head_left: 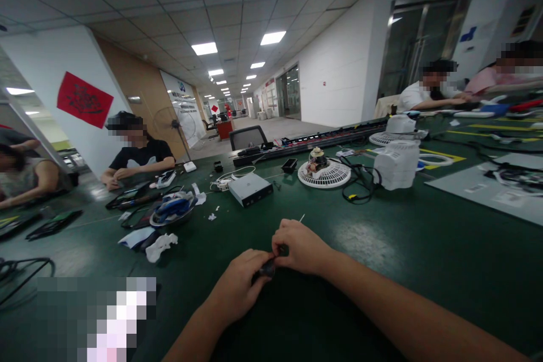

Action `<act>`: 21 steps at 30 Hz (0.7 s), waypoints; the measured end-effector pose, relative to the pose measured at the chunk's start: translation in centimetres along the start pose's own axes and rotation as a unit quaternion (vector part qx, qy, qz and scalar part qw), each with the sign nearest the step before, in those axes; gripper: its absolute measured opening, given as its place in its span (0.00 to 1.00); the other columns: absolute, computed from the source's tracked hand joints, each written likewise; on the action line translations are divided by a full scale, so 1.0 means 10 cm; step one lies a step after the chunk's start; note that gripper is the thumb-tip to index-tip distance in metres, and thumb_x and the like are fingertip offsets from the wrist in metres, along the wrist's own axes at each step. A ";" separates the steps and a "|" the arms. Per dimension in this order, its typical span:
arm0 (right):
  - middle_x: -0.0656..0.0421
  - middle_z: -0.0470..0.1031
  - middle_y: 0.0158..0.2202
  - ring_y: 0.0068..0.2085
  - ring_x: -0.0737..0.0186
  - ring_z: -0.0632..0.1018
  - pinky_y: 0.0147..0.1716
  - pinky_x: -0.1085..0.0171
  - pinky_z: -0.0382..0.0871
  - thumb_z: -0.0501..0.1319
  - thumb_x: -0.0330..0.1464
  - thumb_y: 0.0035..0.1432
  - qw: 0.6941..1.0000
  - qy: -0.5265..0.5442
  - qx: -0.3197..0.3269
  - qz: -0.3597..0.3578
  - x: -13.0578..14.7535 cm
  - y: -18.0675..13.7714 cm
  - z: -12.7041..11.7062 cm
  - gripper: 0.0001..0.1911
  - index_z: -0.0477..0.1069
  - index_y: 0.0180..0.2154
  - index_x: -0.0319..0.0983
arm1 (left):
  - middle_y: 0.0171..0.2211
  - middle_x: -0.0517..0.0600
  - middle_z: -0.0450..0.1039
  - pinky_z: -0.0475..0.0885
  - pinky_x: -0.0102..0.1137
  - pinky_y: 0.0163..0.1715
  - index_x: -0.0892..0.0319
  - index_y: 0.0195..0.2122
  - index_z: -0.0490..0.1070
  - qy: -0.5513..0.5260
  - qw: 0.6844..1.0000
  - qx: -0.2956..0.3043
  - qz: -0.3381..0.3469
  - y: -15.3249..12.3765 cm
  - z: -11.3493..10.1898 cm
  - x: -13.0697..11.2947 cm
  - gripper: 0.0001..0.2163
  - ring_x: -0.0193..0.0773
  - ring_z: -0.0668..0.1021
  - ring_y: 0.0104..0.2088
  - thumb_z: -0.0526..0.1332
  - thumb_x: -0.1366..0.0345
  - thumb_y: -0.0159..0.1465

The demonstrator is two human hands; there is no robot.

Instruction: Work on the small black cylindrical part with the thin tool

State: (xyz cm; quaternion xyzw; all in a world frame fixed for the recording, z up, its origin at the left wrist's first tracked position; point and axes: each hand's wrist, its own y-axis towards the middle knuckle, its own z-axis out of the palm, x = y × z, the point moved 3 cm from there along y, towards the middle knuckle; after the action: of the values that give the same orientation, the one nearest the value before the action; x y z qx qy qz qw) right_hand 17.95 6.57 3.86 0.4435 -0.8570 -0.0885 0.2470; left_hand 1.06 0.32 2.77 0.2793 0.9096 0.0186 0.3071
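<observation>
My left hand is closed around a small dark, rounded object just above the green table. Its kind I cannot make out, as the fingers cover much of it. My right hand is pinched at the far end of this object, fingertips close to those of the left. A thin pale tip sticks up behind the right knuckles; whether the right hand holds it is hidden.
Beyond my hands stand a grey disc drive, a small black box and a white round grille with a motor. White housings and black cable lie right. Crumpled paper lies left. Other people sit around the table.
</observation>
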 end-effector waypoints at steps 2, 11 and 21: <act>0.62 0.77 0.28 0.38 0.59 0.72 0.37 0.62 0.58 0.73 0.31 0.48 1.000 -0.013 -0.006 0.001 0.03 -0.01 -0.03 0.08 0.75 0.27 0.40 | 0.48 0.52 0.76 0.70 0.37 0.51 0.55 0.53 0.71 -0.002 1.000 -0.006 -0.004 -0.01 0.01 -0.01 0.17 0.42 0.76 0.48 0.60 0.73 0.63; 0.58 0.74 0.28 0.33 0.59 0.71 0.34 0.61 0.58 0.64 0.36 0.57 0.994 -0.054 -0.096 0.012 0.21 -0.07 -0.20 0.07 0.74 0.33 0.38 | 0.50 0.53 0.76 0.71 0.40 0.52 0.54 0.54 0.71 0.008 0.994 -0.105 -0.038 0.02 -0.01 0.18 0.17 0.44 0.77 0.50 0.60 0.71 0.63; 0.61 0.77 0.27 0.27 0.61 0.74 0.27 0.61 0.63 0.57 0.39 0.61 0.969 0.050 -0.163 -0.178 1.11 -0.44 -0.76 0.15 0.72 0.50 0.51 | 0.47 0.55 0.78 0.72 0.45 0.53 0.58 0.51 0.73 0.002 0.964 -0.239 -0.115 0.01 -0.11 0.56 0.17 0.47 0.79 0.49 0.61 0.69 0.60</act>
State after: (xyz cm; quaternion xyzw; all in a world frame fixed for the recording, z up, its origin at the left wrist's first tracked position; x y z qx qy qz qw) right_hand 19.56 -4.45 12.63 0.5462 -0.7252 -0.2475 0.3384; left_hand -3.12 3.48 0.60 0.0911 0.9053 0.2003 0.3634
